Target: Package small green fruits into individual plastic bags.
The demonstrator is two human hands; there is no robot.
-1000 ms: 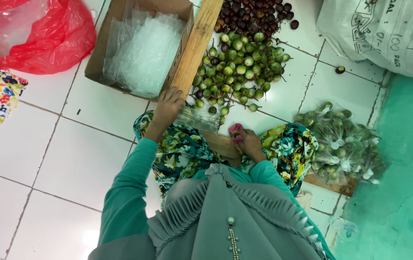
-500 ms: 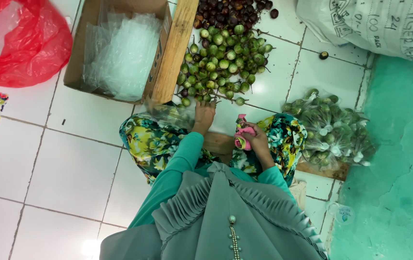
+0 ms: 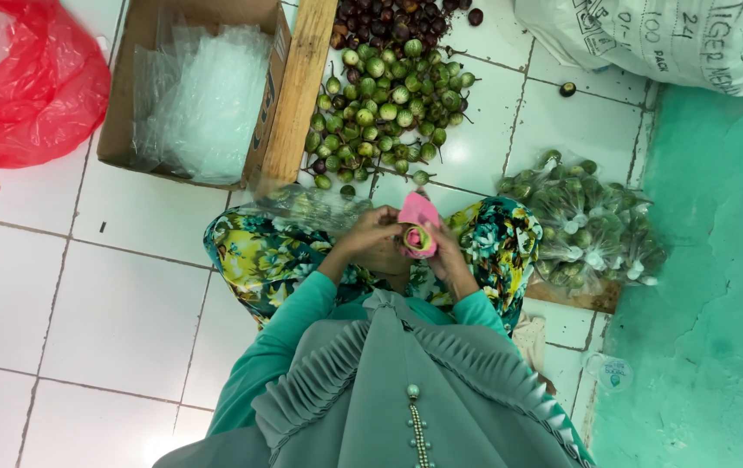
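The left hand (image 3: 370, 232) has come back from the pile of small green round fruits (image 3: 386, 108) and now joins the right hand (image 3: 443, 251), fingers of both closed on the pink tape roll (image 3: 418, 236) above the lap

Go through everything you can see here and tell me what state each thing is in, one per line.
Left hand: gripping a clear bag.
Right hand: holding the pink tape roll.
Cardboard box: open, holding clear plastic bags.
Green fruits: loose, piled on the floor.
Bagged fruits: packed, heaped.
Red plastic bag: crumpled.
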